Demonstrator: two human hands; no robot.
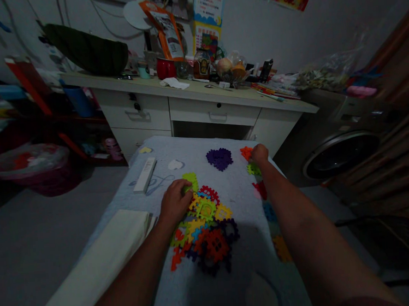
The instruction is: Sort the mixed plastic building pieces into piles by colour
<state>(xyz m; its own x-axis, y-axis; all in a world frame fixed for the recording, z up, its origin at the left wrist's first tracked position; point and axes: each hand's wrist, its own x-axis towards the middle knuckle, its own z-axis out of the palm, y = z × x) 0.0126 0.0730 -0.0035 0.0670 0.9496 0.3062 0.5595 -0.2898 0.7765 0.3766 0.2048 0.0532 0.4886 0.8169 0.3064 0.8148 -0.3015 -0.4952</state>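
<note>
My left hand (174, 202) rests at the left edge of a pile of toothed plastic building pieces (206, 209). Its thumb and forefinger are apart beside a lime green piece (190, 179). At the far right of the covered table, my right hand (260, 154) is closed, with its fingertips against an orange toothed piece (246, 153). Below that hand run a green piece (253, 169), a red piece (261, 189), a blue piece (269, 212) and a yellow-orange piece (281, 248), partly behind my forearm. A purple heart-shaped cluster of pieces (219, 159) lies between both hands, farther back.
A white narrow box (145, 176) lies at the left of the cloth-covered table (244, 206). Folded pale cloth (103, 256) sits along the left edge. Behind stands a drawer desk (201, 108) bearing jars and packets, with a washing machine (342, 140) to the right.
</note>
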